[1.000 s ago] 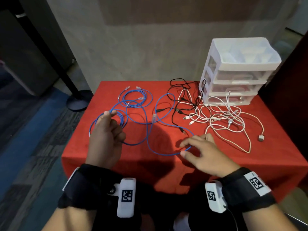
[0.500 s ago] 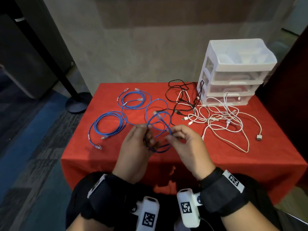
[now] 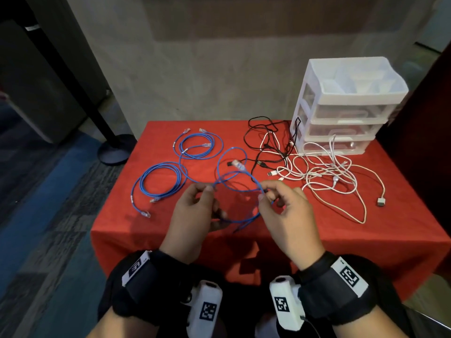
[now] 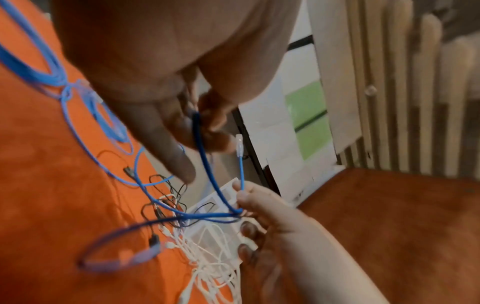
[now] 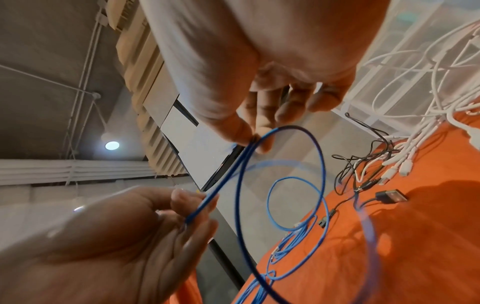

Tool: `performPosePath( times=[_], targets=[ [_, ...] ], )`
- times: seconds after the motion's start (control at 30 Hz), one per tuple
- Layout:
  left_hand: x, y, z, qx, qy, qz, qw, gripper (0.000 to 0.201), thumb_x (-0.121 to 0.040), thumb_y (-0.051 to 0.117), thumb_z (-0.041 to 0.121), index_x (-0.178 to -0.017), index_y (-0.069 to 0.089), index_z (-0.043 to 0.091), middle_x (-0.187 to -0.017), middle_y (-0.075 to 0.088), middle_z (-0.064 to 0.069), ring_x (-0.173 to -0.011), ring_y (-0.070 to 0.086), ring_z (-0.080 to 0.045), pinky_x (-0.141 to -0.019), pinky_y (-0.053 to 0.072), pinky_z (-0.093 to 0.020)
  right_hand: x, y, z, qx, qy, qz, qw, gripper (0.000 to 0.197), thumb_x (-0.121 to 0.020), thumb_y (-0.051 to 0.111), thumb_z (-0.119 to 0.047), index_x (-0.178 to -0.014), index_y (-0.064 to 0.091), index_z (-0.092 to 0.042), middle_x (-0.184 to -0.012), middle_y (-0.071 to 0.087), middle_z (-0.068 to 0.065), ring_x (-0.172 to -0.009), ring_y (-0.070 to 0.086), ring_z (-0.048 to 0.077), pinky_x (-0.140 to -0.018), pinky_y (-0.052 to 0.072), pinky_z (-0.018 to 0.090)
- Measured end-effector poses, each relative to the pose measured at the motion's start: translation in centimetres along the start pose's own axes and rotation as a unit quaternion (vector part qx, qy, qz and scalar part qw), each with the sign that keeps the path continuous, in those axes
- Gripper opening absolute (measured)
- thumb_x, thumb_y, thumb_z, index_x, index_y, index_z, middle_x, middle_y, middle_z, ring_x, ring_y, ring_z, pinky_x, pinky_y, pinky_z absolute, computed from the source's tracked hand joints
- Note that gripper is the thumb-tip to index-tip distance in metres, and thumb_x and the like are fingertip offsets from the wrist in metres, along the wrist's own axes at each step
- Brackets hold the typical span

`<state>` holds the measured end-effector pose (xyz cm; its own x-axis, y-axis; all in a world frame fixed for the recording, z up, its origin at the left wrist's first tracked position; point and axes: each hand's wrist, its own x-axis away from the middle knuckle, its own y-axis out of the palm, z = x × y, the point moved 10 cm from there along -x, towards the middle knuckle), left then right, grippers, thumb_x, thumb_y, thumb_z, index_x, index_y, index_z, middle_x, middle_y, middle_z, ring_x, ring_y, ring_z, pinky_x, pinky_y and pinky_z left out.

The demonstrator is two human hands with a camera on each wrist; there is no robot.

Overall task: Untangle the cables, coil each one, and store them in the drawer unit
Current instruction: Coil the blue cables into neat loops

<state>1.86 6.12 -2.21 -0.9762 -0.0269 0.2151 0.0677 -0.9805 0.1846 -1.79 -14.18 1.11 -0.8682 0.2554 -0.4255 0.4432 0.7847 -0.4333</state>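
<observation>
Both hands hold one blue network cable (image 3: 231, 181) in the air over the front middle of the red table (image 3: 366, 240). My left hand (image 3: 210, 190) pinches it between thumb and finger. My right hand (image 3: 263, 193) pinches it about a hand's width to the right. Loops hang between and below them, and a clear plug (image 3: 238, 165) sticks up behind. In the left wrist view the blue cable (image 4: 207, 164) runs from the left hand (image 4: 200, 123) to the right hand (image 4: 241, 203). In the right wrist view the right hand (image 5: 257, 139) holds a loop of the blue cable (image 5: 322, 164).
Two coiled blue cables (image 3: 156, 184) (image 3: 200, 147) lie on the left half. Tangled black cables (image 3: 266, 142) and white cables (image 3: 324, 172) lie at the back right, touching the white three-drawer unit (image 3: 346, 103). A black stand base (image 3: 113, 152) sits on the floor left of the table.
A second ago the hands were apart on the table with the cable spread flat. They met at the middle, lifted the cable, and have now drawn slightly apart, widening the loops.
</observation>
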Motion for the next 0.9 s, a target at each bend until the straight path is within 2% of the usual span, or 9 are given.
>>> performPosePath(
  times=[0.07, 0.17, 0.3, 0.43, 0.57, 0.7, 0.77, 0.87, 0.9],
  targets=[
    [0.4, 1.1, 0.2, -0.066, 0.022, -0.051, 0.996, 0.013, -0.105, 0.049, 0.017, -0.1, 0.057, 0.008, -0.059, 0.046, 0.0, -0.051, 0.056, -0.014, -0.066, 0.059, -0.045, -0.4, -0.2, -0.3, 0.017, -0.011, 0.013, 1.0, 0.039, -0.086, 0.069, -0.009, -0.112, 0.071, -0.038, -0.069, 0.061, -0.009, -0.074, 0.05, 0.014, -0.072, 0.039, 0.017],
    [0.8, 2.1, 1.8, -0.136, 0.086, -0.101, 0.982, 0.012, -0.104, 0.052, 0.015, -0.095, 0.059, 0.014, -0.057, 0.049, 0.001, -0.053, 0.06, -0.017, -0.069, 0.059, -0.051, -0.5, 0.4, -0.4, 0.06, -0.029, -0.005, 0.998, 0.042, -0.086, 0.063, -0.012, -0.121, 0.072, -0.032, -0.077, 0.065, -0.008, -0.074, 0.053, 0.017, -0.076, 0.047, 0.035],
    [0.5, 1.7, 4.1, -0.216, 0.189, -0.086, 0.954, 0.015, -0.103, 0.055, 0.017, -0.093, 0.064, 0.022, -0.061, 0.055, 0.003, -0.056, 0.065, -0.017, -0.068, 0.059, -0.054, -0.2, 0.9, -0.8, 0.106, -0.064, -0.028, 0.992, 0.037, -0.089, 0.056, -0.015, -0.117, 0.073, -0.032, -0.085, 0.067, -0.008, -0.077, 0.057, 0.025, -0.074, 0.047, 0.039],
    [0.4, 1.0, 3.9, -0.195, 0.207, -0.062, 0.957, 0.01, -0.103, 0.054, 0.016, -0.103, 0.06, 0.024, -0.063, 0.052, 0.002, -0.057, 0.058, -0.016, -0.067, 0.06, -0.051, 0.1, 1.4, 0.4, 0.046, -0.026, -0.039, 0.998, 0.032, -0.093, 0.054, -0.016, -0.112, 0.073, -0.034, -0.094, 0.07, -0.008, -0.091, 0.064, 0.023, -0.082, 0.051, 0.037],
    [0.2, 0.9, 2.1, -0.187, 0.137, -0.064, 0.971, 0.016, -0.104, 0.052, 0.018, -0.094, 0.064, 0.02, -0.072, 0.063, 0.0, -0.06, 0.064, -0.014, -0.07, 0.061, -0.046, 0.0, 1.9, 1.8, -0.078, 0.056, -0.068, 0.993, 0.042, -0.098, 0.057, -0.007, -0.101, 0.07, -0.048, -0.105, 0.072, -0.007, -0.103, 0.065, 0.004, -0.092, 0.048, 0.023],
    [0.6, 1.6, -0.3, -0.063, -0.041, -0.135, 0.988, 0.02, -0.105, 0.049, 0.018, -0.096, 0.066, 0.012, -0.095, 0.071, -0.003, -0.072, 0.067, -0.018, -0.083, 0.058, -0.052, -0.2, 1.9, 1.2, -0.135, 0.067, -0.109, 0.983, 0.036, -0.1, 0.059, -0.004, -0.112, 0.073, -0.034, -0.111, 0.07, 0.001, -0.106, 0.064, 0.002, -0.092, 0.042, 0.012],
    [1.2, 2.1, -0.7, 0.01, -0.103, -0.166, 0.981, 0.018, -0.103, 0.049, 0.017, -0.099, 0.065, 0.008, -0.095, 0.071, -0.004, -0.074, 0.07, -0.022, -0.082, 0.058, -0.052, -0.4, 1.8, 1.0, -0.171, 0.069, -0.128, 0.975, 0.034, -0.1, 0.061, -0.006, -0.115, 0.075, -0.033, -0.111, 0.067, 0.004, -0.104, 0.064, 0.009, -0.091, 0.042, 0.014],
    [1.7, 2.6, -0.7, 0.039, -0.136, -0.202, 0.969, 0.022, -0.101, 0.044, 0.012, -0.104, 0.065, 0.005, -0.101, 0.071, -0.006, -0.079, 0.071, -0.025, -0.084, 0.057, -0.06, -0.7, 1.9, 1.1, -0.186, 0.067, -0.149, 0.969, 0.031, -0.098, 0.064, -0.006, -0.112, 0.076, -0.03, -0.109, 0.066, 0.007, -0.093, 0.06, 0.033, -0.084, 0.045, 0.029],
    [1.8, 2.6, -0.8, 0.046, -0.151, -0.213, 0.964, 0.024, -0.099, 0.043, 0.012, -0.1, 0.065, 0.006, -0.102, 0.071, -0.007, -0.08, 0.071, -0.027, -0.088, 0.053, -0.065, -0.8, 2.0, 0.9, -0.189, 0.064, -0.161, 0.967, 0.029, -0.098, 0.064, -0.006, -0.111, 0.077, -0.028, -0.107, 0.07, 0.006, -0.092, 0.062, 0.035, -0.084, 0.047, 0.033]
  ],
)
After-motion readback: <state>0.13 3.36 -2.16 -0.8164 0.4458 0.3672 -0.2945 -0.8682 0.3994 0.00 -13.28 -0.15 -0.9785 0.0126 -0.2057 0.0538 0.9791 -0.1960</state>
